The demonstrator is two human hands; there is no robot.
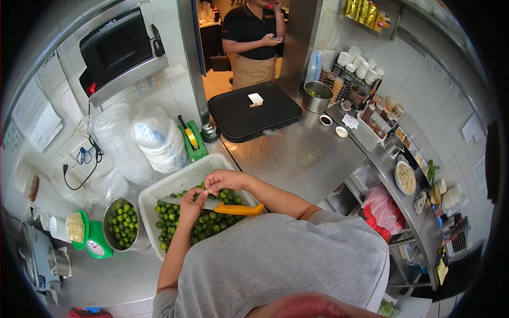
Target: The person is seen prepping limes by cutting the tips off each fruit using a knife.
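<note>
My left hand (192, 202) and my right hand (227, 181) meet fingertip to fingertip above a white plastic basket (148, 206) of small green limes (210, 226). Both thumbs and forefingers are pinched together; whether something tiny sits between them is too small to tell. A kitchen knife with an orange-yellow handle (238, 209) lies across the limes. Its blade passes beneath my left hand, which hides part of it. To the left of the basket stands a steel pot (106, 222) holding more limes.
A green kitchen scale (97, 240) stands left of the pot. Bagged plastic containers (159, 139), a tape dispenser (195, 141) and a call bell (210, 132) sit behind the basket. A black tray (238, 119) bears a small white dish. Beyond it, a person (252, 43) stands holding a phone.
</note>
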